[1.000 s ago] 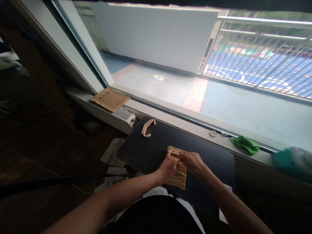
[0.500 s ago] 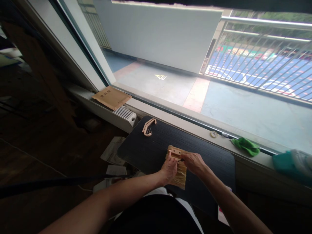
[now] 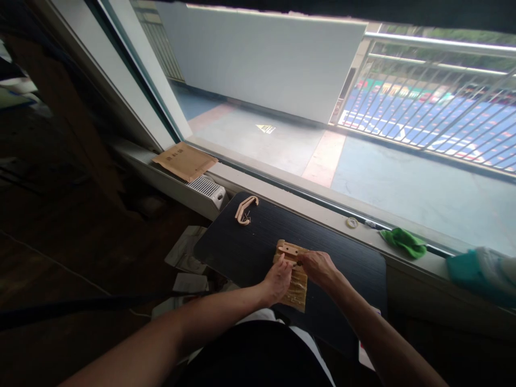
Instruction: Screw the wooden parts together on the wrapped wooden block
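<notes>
My left hand (image 3: 277, 279) has its fingers closed on a small light wooden piece, with the thumb or a finger stretched along it. Close to those fingertips, my right hand (image 3: 318, 265) is closed around a thin tool with a dark part (image 3: 298, 263); its kind is too small to tell. Just beyond both hands lies a wooden piece with two dark holes (image 3: 289, 250). A tan, wrinkled-looking board (image 3: 296, 294) with pale bits on it lies under and below the left hand. Palms and arms hide parts of these things.
Curved wooden strips (image 3: 242, 208) lie with small dark screws or nails on the black table (image 3: 226, 242). On the sill are a tape roll (image 3: 352, 222) and a green cloth (image 3: 403, 242). A brown envelope (image 3: 185, 161) rests on the radiator. A pale flat object (image 3: 365, 357) sits beneath my right forearm.
My left hand has shifted slightly, and its fingers lie closer to the right hand's tool. The right hand stays at nearly the same place. The view has tilted a little.
</notes>
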Motion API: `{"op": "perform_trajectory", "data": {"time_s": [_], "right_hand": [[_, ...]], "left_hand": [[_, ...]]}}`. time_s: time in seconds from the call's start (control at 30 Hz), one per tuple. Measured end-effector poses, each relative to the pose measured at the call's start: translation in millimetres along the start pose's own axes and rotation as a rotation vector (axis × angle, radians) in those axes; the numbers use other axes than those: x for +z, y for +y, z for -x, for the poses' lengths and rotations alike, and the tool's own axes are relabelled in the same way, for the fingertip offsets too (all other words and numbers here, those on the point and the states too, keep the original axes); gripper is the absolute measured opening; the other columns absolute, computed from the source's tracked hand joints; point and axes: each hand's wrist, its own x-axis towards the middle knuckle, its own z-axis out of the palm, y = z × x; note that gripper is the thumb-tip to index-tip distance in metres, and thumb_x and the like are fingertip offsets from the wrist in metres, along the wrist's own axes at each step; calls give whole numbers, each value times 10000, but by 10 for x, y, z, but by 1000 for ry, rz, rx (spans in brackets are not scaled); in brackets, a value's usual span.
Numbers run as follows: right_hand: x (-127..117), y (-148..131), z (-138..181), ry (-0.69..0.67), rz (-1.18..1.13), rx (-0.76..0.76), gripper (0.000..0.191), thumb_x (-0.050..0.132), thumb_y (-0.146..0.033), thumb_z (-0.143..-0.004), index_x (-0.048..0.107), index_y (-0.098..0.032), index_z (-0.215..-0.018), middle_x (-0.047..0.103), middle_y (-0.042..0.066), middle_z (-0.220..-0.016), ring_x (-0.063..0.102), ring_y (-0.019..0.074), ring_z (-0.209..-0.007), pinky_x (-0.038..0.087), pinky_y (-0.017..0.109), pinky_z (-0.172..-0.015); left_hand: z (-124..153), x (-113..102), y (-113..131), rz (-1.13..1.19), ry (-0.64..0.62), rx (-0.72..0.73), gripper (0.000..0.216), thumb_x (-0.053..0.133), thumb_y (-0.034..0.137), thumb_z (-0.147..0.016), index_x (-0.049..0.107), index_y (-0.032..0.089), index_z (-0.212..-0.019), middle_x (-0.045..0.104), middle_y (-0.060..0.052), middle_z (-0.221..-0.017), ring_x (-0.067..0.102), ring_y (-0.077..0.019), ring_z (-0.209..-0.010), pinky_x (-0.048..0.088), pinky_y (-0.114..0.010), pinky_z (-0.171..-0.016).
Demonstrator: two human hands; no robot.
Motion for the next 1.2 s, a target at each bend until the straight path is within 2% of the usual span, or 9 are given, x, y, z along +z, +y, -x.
{"op": "perform_trajectory", "data": {"time_s": [0.2, 0.27, 0.4, 0.5, 0.6, 0.77, 0.93, 1.07, 1.2], "right_hand": [[47, -47, -42, -2, -23, 15, 302, 364, -149, -859, 657, -194, -914, 691, 69, -939, 639, 173, -877, 440, 243, -718], [66, -47, -60, -2, -17, 54, 300, 358, -162, -868, 654, -181, -910, 694, 78, -922, 646, 178, -854, 446, 244, -693], [18, -43, -26, -2, 17, 64, 275, 384, -185, -870, 656, -177, -914, 699, 83, -912, 653, 189, -835, 451, 252, -672], [-42, -47, 22, 5, 32, -1, 266, 415, -147, -847, 654, -207, -947, 698, 62, -931, 648, 186, -862, 448, 253, -685], [-44, -46, 24, 4, 27, -42, 309, 393, -104, -836, 662, -210, -947, 693, 58, -949, 642, 187, -884, 443, 259, -704], [30, 7, -27, 6, 7, -5, 317, 389, -114, -835, 668, -213, -949, 692, 63, -951, 637, 182, -885, 433, 249, -711], [32, 56, -14, 29, -26, -32, 279, 413, -131, -843, 648, -228, -959, 688, 38, -944, 630, 158, -885, 417, 225, -705], [44, 43, -30, 26, -17, -26, 246, 411, -139, -855, 641, -210, -910, 688, 31, -922, 632, 152, -862, 411, 217, -683], [57, 41, -48, 25, 0, 7, 229, 412, -180, -869, 634, -203, -922, 688, 47, -917, 636, 164, -847, 418, 231, -678]], "left_hand": [[-14, -31, 5, 197, -7, -18, 383, 460, 105, -732, 584, 125, -1094, 593, -137, -1035, 496, -280, -1130, 225, -462, -1101], [-24, -57, 3, 159, 1, -20, 353, 484, 129, -724, 621, 143, -1049, 617, -126, -1013, 520, -274, -1097, 310, -473, -1046], [-27, -137, -3, 159, 141, -179, 284, 536, 167, -685, 677, 178, -932, 659, -48, -920, 594, -216, -976, 462, -418, -878], [-25, -214, -9, 82, 18, -80, 316, 575, 163, -679, 659, 189, -983, 645, -78, -1001, 567, -250, -1023, 420, -454, -948], [-50, -266, -41, 65, -117, -35, 319, 510, 139, -750, 622, 156, -1048, 616, -102, -1029, 530, -264, -1065, 286, -482, -1060], [-95, -324, -229, 203, -131, -59, 252, 425, 132, -839, 586, 163, -1031, 594, -66, -1022, 449, -232, -1141, 175, -502, -1090], [-45, -429, -434, 352, -67, -223, 233, 485, 144, -813, 546, 206, -1029, 524, -57, -1171, 416, -210, -1144, 270, -451, -1024], [-54, -442, -473, 396, -137, -334, 348, 501, 117, -776, 510, 210, -1111, 545, -66, -1144, 492, -212, -1022, 397, -360, -864], [-100, -403, -464, 409, -203, -352, 430, 434, 113, -809, 430, 207, -1230, 572, -76, -1104, 543, -201, -954, 429, -324, -799]]}}
